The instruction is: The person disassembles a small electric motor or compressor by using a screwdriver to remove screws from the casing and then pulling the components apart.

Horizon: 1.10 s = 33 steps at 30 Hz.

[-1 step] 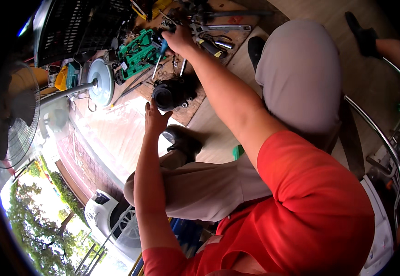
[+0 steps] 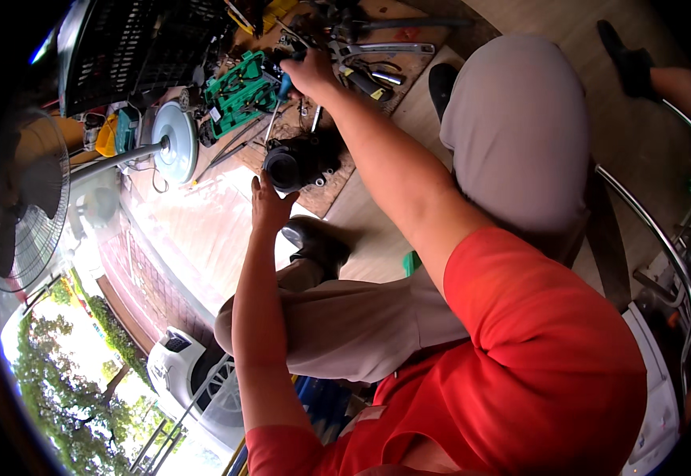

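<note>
My left hand (image 2: pixel 270 208) rests against the near side of a black machine part (image 2: pixel 307 159) with a round open end. Its thumb and fingers are spread around the lower edge of that end. Farther off, my right hand (image 2: pixel 311 73) is closed about the blue handle of a screwdriver (image 2: pixel 285 86). The screwdriver's thin shaft slants down toward the black part. Where the tip meets the part is too small to tell. Some dark object shows by the right fingertips, its kind unclear. A green tool case (image 2: pixel 238 94) lies open left of the right hand.
Several tools lie on the wooden board (image 2: pixel 341 184), among them an adjustable wrench (image 2: pixel 389 48). A black perforated crate (image 2: pixel 143 55) stands at the far left. A fan (image 2: pixel 24 198) with a round base (image 2: pixel 175 143) stands at left. A shoe (image 2: pixel 313 244) is near the board.
The screwdriver's blue handle has shifted very slightly toward the black part, with a small turn of my right hand. The left hand stays in place.
</note>
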### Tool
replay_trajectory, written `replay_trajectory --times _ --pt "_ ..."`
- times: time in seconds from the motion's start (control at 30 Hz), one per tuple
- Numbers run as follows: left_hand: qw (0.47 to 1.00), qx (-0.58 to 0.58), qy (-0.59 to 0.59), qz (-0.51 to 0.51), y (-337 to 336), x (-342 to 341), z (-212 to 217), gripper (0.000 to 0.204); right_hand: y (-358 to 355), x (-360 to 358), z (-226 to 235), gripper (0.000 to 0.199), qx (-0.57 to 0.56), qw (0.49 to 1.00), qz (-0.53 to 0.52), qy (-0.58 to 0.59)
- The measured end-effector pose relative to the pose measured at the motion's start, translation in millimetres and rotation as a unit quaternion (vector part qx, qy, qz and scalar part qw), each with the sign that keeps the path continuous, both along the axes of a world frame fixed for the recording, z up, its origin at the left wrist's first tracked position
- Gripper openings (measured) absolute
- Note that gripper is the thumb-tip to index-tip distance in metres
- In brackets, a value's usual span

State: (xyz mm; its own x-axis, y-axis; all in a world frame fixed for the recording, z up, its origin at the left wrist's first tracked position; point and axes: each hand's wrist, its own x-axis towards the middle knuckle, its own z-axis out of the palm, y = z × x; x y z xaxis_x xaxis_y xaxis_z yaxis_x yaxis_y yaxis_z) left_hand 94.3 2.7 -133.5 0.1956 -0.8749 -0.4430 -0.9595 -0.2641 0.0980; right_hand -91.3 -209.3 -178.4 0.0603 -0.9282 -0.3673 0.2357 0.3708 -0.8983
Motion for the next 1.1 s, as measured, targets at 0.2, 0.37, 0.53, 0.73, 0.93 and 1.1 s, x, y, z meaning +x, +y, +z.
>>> replay_trajectory --times 0.2,0.37,0.53,0.73,0.93,1.1 --pt "0.998 0.016 0.041 0.049 -16 -2 -13 0.114 -3 18 -42 0.057 0.017 0.994 0.007 0.104" --pt "0.997 0.022 0.036 0.061 -24 -12 -21 0.121 -10 18 -60 0.043 0.005 0.985 -0.003 0.17" --pt "0.998 -0.047 0.043 0.02 -18 -21 -18 0.129 -8 13 -58 0.046 0.048 0.992 -0.001 0.119" --pt "0.997 -0.062 0.022 0.051 -23 -36 -23 0.128 -10 12 -52 0.067 0.072 0.985 0.051 0.149" --pt "0.994 -0.06 0.039 0.08 -32 -48 -27 0.119 -19 12 -56 0.06 0.068 0.983 0.025 0.171" --pt "0.994 -0.076 0.071 0.044 -19 -29 -25 0.113 -18 5 -37 0.039 0.137 0.984 0.102 0.057"
